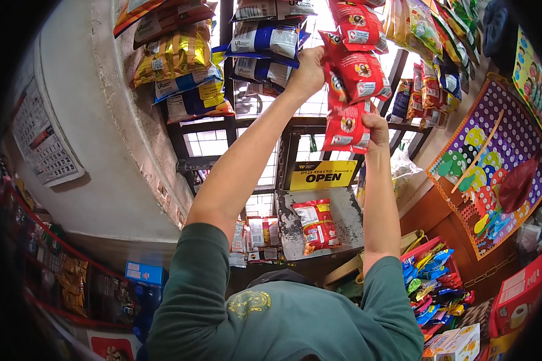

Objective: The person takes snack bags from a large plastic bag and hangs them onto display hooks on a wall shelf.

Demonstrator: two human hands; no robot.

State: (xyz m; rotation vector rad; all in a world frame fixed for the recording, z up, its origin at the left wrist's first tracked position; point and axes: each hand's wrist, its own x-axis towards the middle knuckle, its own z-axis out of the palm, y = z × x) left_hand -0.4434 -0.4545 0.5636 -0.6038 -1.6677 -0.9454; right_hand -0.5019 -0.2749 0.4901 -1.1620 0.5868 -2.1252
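Observation:
Both arms reach up to a hanging strip of red snack packets [361,74]. My left hand [313,70] is closed at the left edge of a red packet high in the strip; its fingertips are partly hidden. Lower on the right, my right hand [377,128] pinches the side of the lowest red snack packet [347,128]. Below them another snack packet [316,225], red and yellow, lies flat on a worn metal ledge [287,203]. A yellow sign [323,175] bearing writing stands at the ledge's back.
Blue snack packets [266,38] and gold ones [176,54] hang left, before a barred window [262,180]. A red basket [451,257] of small colourful packets is at right. A chain [278,167] hangs beside the ledge. A calendar [47,131] is on the left wall.

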